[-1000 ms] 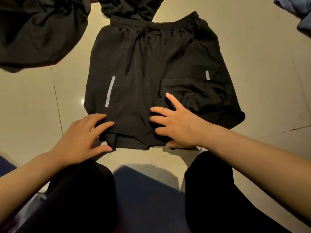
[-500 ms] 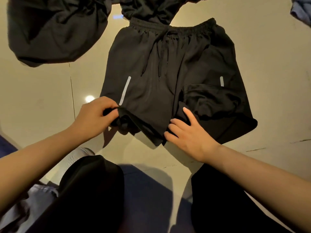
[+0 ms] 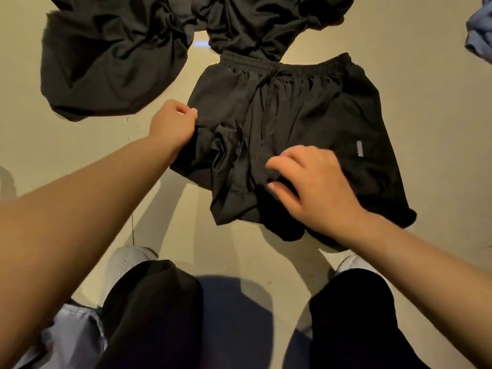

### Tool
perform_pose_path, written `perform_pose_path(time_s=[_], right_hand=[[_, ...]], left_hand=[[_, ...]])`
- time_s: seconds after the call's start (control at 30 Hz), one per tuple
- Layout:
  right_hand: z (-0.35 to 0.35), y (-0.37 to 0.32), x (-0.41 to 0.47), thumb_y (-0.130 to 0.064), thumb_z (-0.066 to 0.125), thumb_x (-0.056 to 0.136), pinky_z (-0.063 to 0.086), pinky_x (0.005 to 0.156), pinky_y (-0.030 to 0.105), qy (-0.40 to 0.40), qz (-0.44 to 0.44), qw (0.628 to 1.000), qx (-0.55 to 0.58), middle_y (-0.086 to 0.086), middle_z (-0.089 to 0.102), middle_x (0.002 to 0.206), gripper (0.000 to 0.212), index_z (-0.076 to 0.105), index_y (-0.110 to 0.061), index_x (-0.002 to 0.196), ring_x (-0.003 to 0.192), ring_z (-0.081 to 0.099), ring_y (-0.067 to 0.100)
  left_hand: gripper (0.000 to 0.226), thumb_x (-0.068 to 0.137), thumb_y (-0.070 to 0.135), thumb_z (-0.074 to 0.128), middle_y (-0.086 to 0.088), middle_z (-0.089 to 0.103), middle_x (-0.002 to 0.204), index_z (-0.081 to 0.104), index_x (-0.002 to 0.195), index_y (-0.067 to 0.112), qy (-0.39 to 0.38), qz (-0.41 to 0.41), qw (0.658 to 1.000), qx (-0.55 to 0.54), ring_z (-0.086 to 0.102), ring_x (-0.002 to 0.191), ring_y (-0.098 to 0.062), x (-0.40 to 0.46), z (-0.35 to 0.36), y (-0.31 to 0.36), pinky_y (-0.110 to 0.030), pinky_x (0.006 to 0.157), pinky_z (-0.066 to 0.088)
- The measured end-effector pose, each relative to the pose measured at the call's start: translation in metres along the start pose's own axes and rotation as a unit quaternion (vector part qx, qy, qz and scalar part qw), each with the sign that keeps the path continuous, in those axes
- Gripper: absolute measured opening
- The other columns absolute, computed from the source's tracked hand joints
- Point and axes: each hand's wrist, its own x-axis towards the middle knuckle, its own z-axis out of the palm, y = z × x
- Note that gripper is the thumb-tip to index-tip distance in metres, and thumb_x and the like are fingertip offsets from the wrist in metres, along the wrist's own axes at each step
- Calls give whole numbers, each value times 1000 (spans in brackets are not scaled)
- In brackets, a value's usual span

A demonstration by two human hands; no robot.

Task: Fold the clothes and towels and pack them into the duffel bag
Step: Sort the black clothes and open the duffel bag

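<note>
The black shorts lie on the tiled floor before the squatting person, waistband at the far side. A second ago both legs lay flat. Now the left leg has been lifted and carried up and inward, so its hem sits bunched over the front panel and its reflective stripe is hidden; the right-leg stripe still shows. The left hand pinches this gathered edge with curled fingers. The right hand rests on the right leg, fingers bent, pressing the cloth; whether it grasps any is unclear. Judged from this, a lengthwise fold has begun but is not yet laid flat.

Floor: pale glossy tiles. A crumpled dark garment lies at the far left, blue fabric at the far right corner. No duffel bag is visible.
</note>
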Motion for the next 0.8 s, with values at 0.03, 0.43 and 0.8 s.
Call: perform_pose_path(time_s=[0.03, 0.43, 0.8], right_hand=[[13, -14, -1, -31, 61, 82, 41, 85, 43, -35, -66, 997, -34, 6, 59, 110, 34, 59, -20, 113, 100, 55, 30], [36, -12, 16, -20, 69, 77, 24, 60, 35, -31, -13, 994, -103, 7, 51, 76, 14, 57, -15, 72, 71, 52, 32], [56, -29, 21, -9, 73, 66, 44, 85, 49, -115, -106, 973, -168, 12, 59, 89, 9, 65, -12, 68, 85, 57, 33]], left_hand=[[29, 96, 30, 52, -4, 58, 111, 57, 119, 13, 30, 72, 996, 47, 55, 99, -21, -10, -2, -7, -34, 89, 46], [55, 89, 40, 65, -3, 61, 127, 43, 137, 26, -76, 322, 877, 347, 59, 112, -30, -51, 1, -47, -45, 98, 39], [21, 94, 39, 57, -3, 68, 94, 62, 102, 20, -53, 281, 924, 254, 62, 87, -26, -37, -11, -32, -43, 87, 49]])
